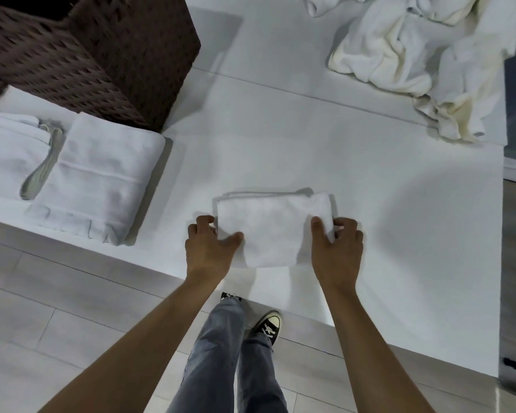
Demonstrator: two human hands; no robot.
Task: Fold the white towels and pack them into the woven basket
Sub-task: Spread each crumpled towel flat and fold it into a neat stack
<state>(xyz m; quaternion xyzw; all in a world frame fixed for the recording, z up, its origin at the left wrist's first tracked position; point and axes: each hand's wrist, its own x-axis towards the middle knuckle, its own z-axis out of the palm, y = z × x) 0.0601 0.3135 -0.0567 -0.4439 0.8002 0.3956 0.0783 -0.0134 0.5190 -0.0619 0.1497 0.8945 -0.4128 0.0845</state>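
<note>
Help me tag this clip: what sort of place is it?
Probably a hotel or laundry room: a white table with a heap of unfolded towels, folded towels, and a woven basket.

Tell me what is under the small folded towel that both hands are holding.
The small folded towel lies on the white table, near its front edge. The left hand and right hand grip its sides, fingers tucked beneath. Anything else under it is covered.

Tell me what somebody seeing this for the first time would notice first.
Both hands, left hand and right hand, grip the ends of a small folded towel at the near edge of the white table. A dark woven basket stands far left, and a crumpled towel heap lies far right.
</note>
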